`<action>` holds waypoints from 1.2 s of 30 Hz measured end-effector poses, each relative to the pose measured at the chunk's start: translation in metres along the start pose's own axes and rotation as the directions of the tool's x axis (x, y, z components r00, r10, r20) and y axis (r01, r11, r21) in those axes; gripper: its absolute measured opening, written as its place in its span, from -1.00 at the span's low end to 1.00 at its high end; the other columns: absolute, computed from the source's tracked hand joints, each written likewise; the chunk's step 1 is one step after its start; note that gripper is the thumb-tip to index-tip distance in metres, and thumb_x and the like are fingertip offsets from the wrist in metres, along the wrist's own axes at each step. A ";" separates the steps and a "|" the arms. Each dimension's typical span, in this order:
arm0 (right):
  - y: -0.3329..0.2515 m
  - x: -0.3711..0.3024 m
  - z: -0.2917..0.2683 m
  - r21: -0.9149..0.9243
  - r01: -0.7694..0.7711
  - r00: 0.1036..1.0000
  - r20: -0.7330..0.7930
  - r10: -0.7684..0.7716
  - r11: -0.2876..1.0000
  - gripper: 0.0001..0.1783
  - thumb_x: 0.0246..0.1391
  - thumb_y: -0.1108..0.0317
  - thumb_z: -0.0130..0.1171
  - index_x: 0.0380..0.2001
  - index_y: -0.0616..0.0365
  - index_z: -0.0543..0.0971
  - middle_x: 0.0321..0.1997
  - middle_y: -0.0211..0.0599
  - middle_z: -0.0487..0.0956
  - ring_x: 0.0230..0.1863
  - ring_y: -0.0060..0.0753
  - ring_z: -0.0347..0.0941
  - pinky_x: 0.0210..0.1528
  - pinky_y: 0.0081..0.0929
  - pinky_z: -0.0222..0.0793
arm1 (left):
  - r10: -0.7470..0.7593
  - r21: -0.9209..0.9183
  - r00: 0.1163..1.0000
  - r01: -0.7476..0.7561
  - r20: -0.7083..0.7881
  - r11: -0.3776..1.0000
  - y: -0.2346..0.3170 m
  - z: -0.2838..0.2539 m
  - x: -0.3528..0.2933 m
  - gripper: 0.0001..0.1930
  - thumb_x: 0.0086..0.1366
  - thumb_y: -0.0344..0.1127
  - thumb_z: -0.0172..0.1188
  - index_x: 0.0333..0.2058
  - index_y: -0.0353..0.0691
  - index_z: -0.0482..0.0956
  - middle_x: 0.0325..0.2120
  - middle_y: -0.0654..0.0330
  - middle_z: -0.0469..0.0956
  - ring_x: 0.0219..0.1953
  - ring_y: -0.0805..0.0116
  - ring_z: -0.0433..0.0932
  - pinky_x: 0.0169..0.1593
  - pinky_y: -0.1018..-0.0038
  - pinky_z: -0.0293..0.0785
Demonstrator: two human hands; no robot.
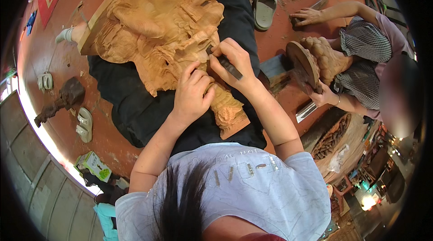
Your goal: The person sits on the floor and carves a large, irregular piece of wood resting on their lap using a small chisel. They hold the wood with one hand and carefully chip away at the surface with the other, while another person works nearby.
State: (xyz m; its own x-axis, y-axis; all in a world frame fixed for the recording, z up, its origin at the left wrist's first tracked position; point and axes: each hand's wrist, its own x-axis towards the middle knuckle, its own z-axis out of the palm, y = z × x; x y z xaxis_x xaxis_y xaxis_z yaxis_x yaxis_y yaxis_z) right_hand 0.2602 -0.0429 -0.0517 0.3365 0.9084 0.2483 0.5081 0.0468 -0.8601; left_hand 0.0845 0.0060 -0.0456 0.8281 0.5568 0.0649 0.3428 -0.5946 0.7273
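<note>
A large, light-brown wood carving [167,24] with deep folds lies across a black cushion [131,105] in front of me. Its narrow, detailed end points toward my body. My left hand [194,92] is curved over the narrow part, fingers pressing on the wood. Pinched in my right hand [234,63] is a dark, flat strip [231,67] that looks like folded sandpaper. That hand's fingertips meet the carving just right of my left hand; the strip's working end is mostly hidden.
At the right, a co-worker's hand [322,96] steadies another carving with a round base [302,67]; their other hand [306,16] rests on a dark block. A grey slipper [264,4] lies beyond the cushion. A dark wooden piece [67,96] and pale sandals [84,124] are on the left floor.
</note>
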 end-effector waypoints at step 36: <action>0.001 0.001 0.003 -0.039 -0.025 1.000 0.003 0.025 0.999 -0.86 -0.07 0.60 0.27 -0.47 0.26 0.47 -0.39 -0.18 0.53 -0.38 -0.19 0.50 -0.33 -0.41 0.42 | 0.000 0.002 1.000 0.000 -0.013 1.000 -0.001 0.001 -0.001 -0.83 0.15 -0.37 0.28 -0.29 -0.30 0.61 -0.23 0.08 0.54 0.17 -0.10 0.36 0.21 0.13 0.31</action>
State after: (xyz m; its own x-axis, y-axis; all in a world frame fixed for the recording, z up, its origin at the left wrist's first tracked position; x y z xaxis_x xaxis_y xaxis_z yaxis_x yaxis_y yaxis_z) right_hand 0.2586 -0.0403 -0.0538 0.3469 0.9105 0.2253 0.5303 0.0077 -0.8477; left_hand 0.0840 0.0052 -0.0473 0.8224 0.5641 0.0740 0.3433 -0.5957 0.7261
